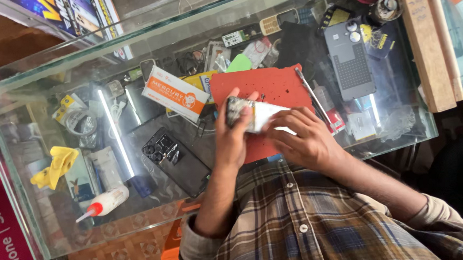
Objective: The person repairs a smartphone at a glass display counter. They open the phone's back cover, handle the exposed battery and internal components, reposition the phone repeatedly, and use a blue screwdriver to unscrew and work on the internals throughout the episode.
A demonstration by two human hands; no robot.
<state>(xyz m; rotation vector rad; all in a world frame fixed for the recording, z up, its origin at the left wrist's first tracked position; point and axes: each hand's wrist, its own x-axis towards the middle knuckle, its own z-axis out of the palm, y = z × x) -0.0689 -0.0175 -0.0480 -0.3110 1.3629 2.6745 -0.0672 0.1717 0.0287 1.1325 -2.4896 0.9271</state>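
Glue bottle [104, 202] lay far left on the glass counter [19, 159], black phone [177, 163] beside it. Left hand [231, 132] gripped the opened phone [254, 115] over the red mat [277, 87]; right hand [304, 139] had fingers curled on it too.

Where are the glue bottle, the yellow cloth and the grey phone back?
glue bottle [106, 201], head view, white body.
yellow cloth [56, 166], head view, middle fold.
grey phone back [351, 64], head view, dotted panel.
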